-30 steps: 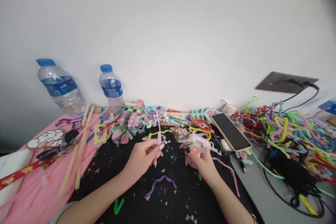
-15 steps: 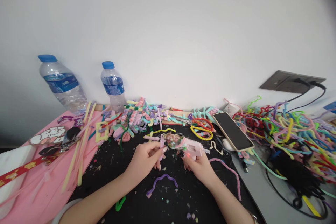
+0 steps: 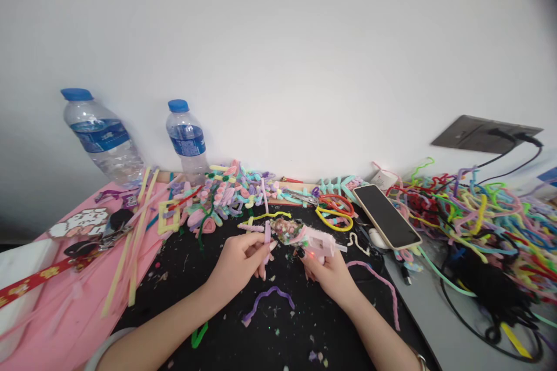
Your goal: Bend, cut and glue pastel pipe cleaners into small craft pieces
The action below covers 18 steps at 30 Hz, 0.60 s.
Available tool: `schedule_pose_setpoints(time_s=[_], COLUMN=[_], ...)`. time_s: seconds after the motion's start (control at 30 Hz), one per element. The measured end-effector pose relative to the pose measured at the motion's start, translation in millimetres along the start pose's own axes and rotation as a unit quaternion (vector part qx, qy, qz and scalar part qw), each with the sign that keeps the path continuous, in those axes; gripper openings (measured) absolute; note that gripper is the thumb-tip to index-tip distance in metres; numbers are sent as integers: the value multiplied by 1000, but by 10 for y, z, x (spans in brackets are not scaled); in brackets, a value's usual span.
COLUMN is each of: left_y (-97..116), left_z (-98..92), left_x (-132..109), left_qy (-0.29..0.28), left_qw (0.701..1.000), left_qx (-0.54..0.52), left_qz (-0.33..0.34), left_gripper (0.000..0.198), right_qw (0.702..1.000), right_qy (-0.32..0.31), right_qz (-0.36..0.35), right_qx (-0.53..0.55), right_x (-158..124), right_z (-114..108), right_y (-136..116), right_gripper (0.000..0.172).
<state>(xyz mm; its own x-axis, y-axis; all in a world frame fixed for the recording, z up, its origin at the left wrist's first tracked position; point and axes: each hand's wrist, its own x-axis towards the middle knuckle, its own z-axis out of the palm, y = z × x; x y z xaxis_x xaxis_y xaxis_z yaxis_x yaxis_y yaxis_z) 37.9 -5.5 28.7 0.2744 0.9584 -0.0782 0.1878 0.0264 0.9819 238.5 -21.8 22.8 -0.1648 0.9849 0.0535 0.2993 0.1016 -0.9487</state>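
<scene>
Glue gun (image 3: 315, 242) had swung right up beside the pink pipe cleaner (image 3: 267, 232); left hand (image 3: 241, 258) pinched that, right hand (image 3: 331, 271) gripped the gun. A tiny dab seemed wise.

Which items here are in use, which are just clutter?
In use: left hand, pinching a short lilac fuzzy pipe cleaner; right hand, gripping a pink plastic glue gun.
Lying about: two clear plastic water bottles with blue caps; black-screened phone; tangled heap of multicoloured pipe cleaners; wavy purple pipe cleaner.
</scene>
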Motion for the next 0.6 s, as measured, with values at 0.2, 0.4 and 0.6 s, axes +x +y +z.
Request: schedule_pose_setpoints(time_s=[0.2,0.4,0.6], left_y=[-12,5,4], left_z=[-4,1,-11], left_x=[9,-2,-7], left_qy=[1,-6,-5], left_qw=[1000,1000,1000], left_qx=[-6,-5,-3], left_qz=[3,3,8], left_gripper=[25,26,25], right_qw=[1000,1000,1000], right_qy=[-3,-2,1], right_qz=[1,-5,-1], right_qx=[-6,1,0], right_x=[3,-1,7], right_z=[-6,-1,-6], right_y=[-21,-17,-25], right_gripper=[21,18,22])
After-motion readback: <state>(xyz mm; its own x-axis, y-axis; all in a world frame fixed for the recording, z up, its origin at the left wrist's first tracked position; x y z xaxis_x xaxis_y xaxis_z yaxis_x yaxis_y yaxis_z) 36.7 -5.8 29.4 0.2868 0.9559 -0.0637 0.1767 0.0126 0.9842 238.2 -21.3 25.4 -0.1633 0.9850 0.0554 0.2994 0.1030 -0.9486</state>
